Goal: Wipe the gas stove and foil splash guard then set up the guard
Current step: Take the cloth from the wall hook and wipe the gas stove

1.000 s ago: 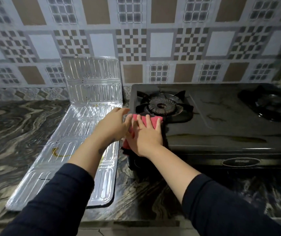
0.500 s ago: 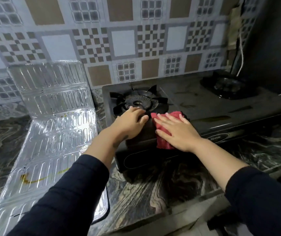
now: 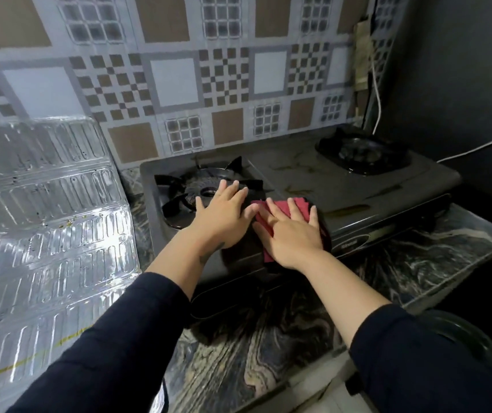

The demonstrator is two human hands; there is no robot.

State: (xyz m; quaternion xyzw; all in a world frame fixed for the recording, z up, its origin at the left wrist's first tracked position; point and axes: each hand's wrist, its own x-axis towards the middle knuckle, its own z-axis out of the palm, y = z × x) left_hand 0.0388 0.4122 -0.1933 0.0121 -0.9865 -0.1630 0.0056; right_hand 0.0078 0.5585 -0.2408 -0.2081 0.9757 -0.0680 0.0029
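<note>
A black two-burner gas stove stands on the marbled counter against the tiled wall. My right hand lies flat with straight fingers on a red cloth, pressing it onto the stove's front edge beside the left burner. My left hand rests flat on the stove top at that burner's front, fingers straight, touching the cloth's left side. The foil splash guard lies unfolded on the counter to the left, its far panel leaning up against the wall, with yellow stains near its near end.
The right burner sits at the stove's far right, near a dark wall with a white cable. The marbled counter extends in front of the stove. A dark round object shows at the lower right edge.
The view swung to the left, then the right. My right hand slid the red cloth rightward along the stove's front, and my left hand moved onto the stove beside the burner.
</note>
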